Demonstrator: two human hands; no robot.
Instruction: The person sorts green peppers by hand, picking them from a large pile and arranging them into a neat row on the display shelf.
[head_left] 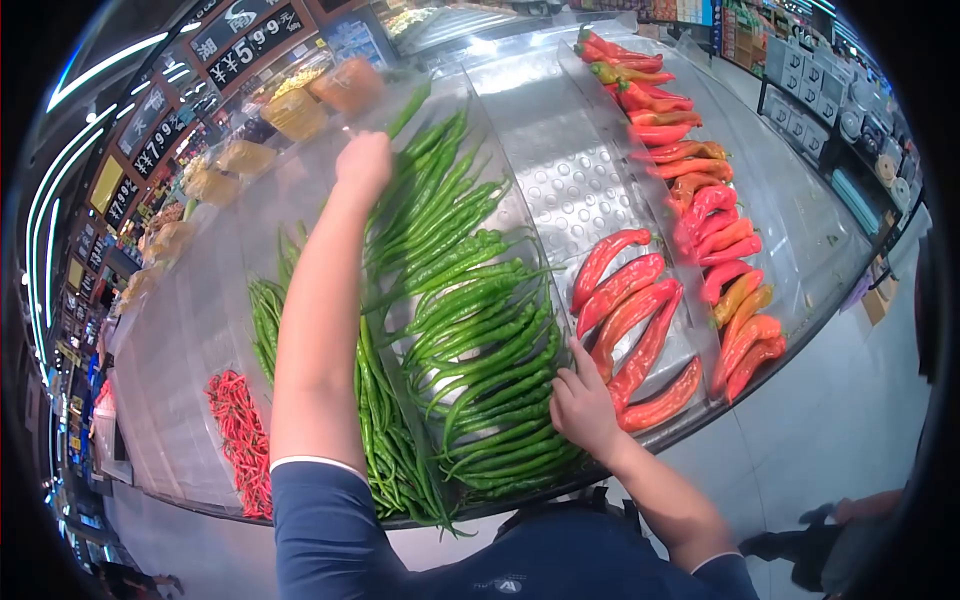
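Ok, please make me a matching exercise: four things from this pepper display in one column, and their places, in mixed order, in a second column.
Things:
1. left hand
2. right hand
3. small red chillies
4. long green peppers

Places:
A. compartment furthest to the left
B. at the far end of the green heap
C. at the near edge, beside the long red peppers
D. heaped between the two hands

Pairs: 1-B, 2-C, 3-A, 4-D
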